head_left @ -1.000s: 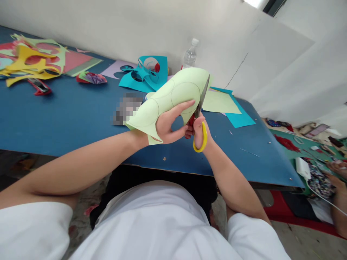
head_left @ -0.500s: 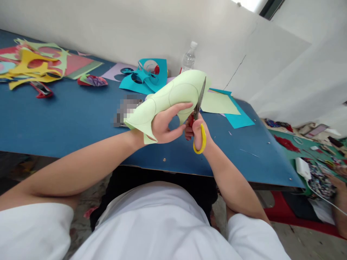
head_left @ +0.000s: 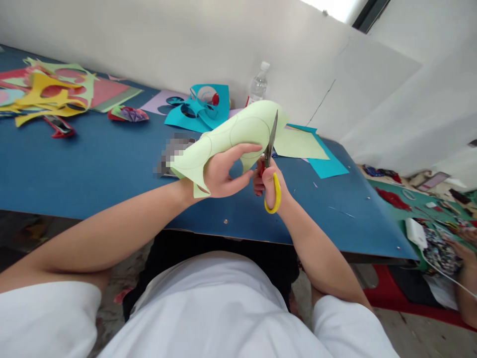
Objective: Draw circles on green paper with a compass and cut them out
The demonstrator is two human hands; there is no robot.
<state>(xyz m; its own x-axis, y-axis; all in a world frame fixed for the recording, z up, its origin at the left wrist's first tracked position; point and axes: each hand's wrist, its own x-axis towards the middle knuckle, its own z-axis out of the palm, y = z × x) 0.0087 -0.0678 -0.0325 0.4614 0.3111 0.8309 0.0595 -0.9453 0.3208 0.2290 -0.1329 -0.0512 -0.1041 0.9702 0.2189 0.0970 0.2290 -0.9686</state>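
A curved sheet of pale green paper (head_left: 219, 137) with drawn circles and cut-out edges is held over the table by my left hand (head_left: 223, 171). My thumb and fingers there are closed on the sheet, partly covered by it. In my right hand (head_left: 269, 181) is a pair of scissors (head_left: 274, 186) with a yellow handle loop, a red part and metal blades pointing up. The blades lie along the right edge of the paper, close to a drawn circle. My right fingers are wrapped round the handles.
On the blue table (head_left: 112, 174) lie yellow paper offcuts (head_left: 40, 94), a red-handled tool (head_left: 59, 127), a folded colourful piece (head_left: 128, 114) and cut blue paper (head_left: 201, 112). A clear bottle (head_left: 259, 84) stands by the wall. Green and blue sheets (head_left: 301, 144) lie right. Another person's arm (head_left: 467, 278) shows far right.
The view has shifted slightly. My right thumb and the yellow loop have moved a little, and the scissor blades look closer together. Both hands keep hold of the paper and the scissors.
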